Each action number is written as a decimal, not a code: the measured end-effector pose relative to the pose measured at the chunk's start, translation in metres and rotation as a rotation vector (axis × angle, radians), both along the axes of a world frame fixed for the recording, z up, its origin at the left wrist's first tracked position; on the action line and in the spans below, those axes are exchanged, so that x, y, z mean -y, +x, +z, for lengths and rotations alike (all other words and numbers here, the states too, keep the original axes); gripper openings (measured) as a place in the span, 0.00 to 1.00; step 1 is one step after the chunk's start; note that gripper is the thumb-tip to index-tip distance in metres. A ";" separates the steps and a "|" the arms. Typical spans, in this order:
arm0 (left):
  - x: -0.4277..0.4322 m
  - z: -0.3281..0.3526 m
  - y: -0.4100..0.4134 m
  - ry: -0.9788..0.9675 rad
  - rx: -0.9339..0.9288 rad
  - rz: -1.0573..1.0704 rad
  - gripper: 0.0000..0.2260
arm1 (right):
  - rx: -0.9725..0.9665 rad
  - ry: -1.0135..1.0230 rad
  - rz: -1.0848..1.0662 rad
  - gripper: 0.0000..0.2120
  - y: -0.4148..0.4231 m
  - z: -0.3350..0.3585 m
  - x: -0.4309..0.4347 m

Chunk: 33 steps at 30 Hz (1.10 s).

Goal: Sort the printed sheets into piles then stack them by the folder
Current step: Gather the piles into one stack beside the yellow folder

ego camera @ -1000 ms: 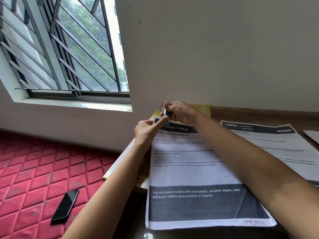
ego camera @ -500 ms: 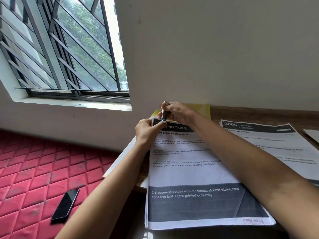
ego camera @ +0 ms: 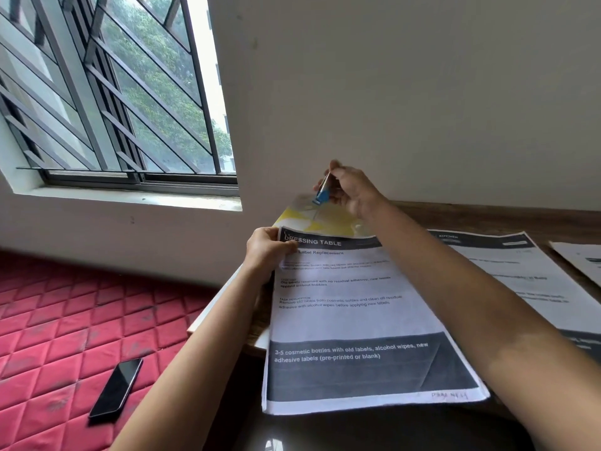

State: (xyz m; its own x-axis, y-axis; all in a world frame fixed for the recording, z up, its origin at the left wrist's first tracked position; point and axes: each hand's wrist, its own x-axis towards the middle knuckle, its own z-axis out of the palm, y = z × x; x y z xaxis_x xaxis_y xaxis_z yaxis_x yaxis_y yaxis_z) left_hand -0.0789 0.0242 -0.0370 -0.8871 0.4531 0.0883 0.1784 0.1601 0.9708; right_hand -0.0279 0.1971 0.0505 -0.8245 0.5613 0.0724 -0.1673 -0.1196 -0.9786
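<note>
The right hand [ego camera: 353,190] is raised above the far end of the table [ego camera: 487,216], fingers curled, pinching a small blue-and-silver clip [ego camera: 322,190]; what kind of clip it is cannot be told. Its forearm crosses over the papers toward the camera. The left hand [ego camera: 266,252] grips the far left corner of the pile [ego camera: 351,314] headed "DRESSING TABLE", thumb on top of the sheet, its other fingers hidden beneath.

That pile lies flat on the wooden table and its near end hangs over the table's front edge. A yellow folder [ego camera: 328,221] lies just beyond the pile's far edge, partly under it and below the clip. To the right, just beside, lies a second pile [ego camera: 520,281] headed "KITCHEN", and at the far right edge another sheet [ego camera: 582,262].

The table stands against a plain pale wall [ego camera: 406,92]. On the left is a window [ego camera: 113,92] with a slanted metal grille and trees outside. Below it lies a red quilted mat [ego camera: 48,336] with a dark phone [ego camera: 117,388] lying on it.
</note>
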 end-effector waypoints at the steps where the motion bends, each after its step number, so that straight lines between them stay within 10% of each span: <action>1: 0.001 0.001 -0.001 -0.002 -0.002 0.002 0.09 | 0.042 0.133 -0.059 0.08 0.004 0.002 -0.005; 8: 0.013 0.022 -0.018 -0.158 -0.109 -0.049 0.12 | 0.495 1.253 -0.010 0.16 0.023 -0.013 -0.030; 19: 0.005 0.033 -0.010 -0.373 -0.380 0.054 0.21 | 0.546 1.228 0.080 0.13 0.029 -0.046 -0.039; 27: -0.004 0.063 0.022 -0.333 -0.430 0.049 0.21 | 0.375 1.096 -0.230 0.11 0.084 0.002 -0.047; 33: -0.029 0.072 0.086 -0.254 -0.372 -0.084 0.18 | 0.709 1.023 -0.442 0.16 0.157 0.010 -0.073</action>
